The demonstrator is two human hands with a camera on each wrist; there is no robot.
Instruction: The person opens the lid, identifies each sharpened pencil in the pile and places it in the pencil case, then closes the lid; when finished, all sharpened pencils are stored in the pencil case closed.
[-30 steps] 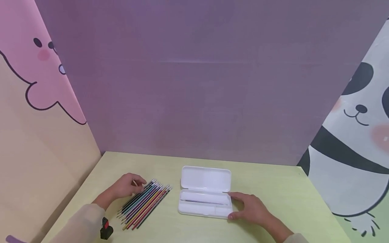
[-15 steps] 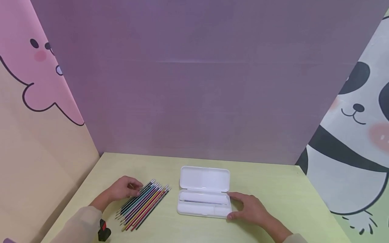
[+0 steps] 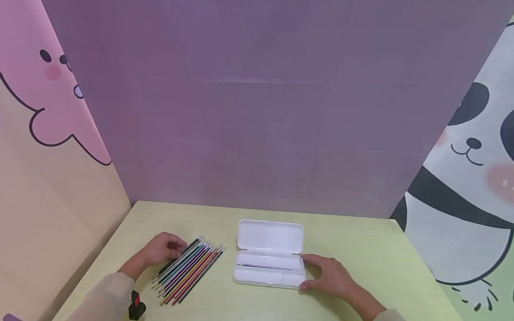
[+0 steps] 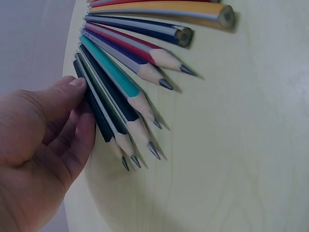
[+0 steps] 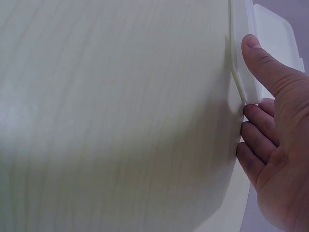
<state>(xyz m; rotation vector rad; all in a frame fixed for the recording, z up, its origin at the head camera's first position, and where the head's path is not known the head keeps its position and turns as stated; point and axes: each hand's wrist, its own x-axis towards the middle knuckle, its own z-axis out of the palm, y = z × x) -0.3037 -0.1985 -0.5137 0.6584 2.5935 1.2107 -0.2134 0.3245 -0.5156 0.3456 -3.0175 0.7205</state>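
Observation:
My left hand [image 3: 162, 248] is at the outer left edge of a row of pencils [image 3: 192, 267], fanned side by side on the table. In the left wrist view, its thumb and curled fingers pinch the outermost dark green pencil [image 4: 99, 123], whose sharpened tip points away from the hand. An open white pencil case [image 3: 263, 280] lies right of the row, its lid [image 3: 270, 236] folded back. One thin pencil [image 3: 267, 267] rests inside. My right hand [image 3: 331, 276] grips the case's right end, thumb at the near corner and fingers at the far one.
A black-and-red object [image 3: 137, 307] is beside the left sleeve [image 3: 106, 294]. Behind the pale wooden table [image 3: 353, 236] rises a purple wall panel [image 3: 257, 133]. Walls with cartoon animals flank it on both sides.
My left hand has drawn back slightly to the left, and the pencil seen between its fingers a second ago no longer shows there. The right hand stays on the pencil case.

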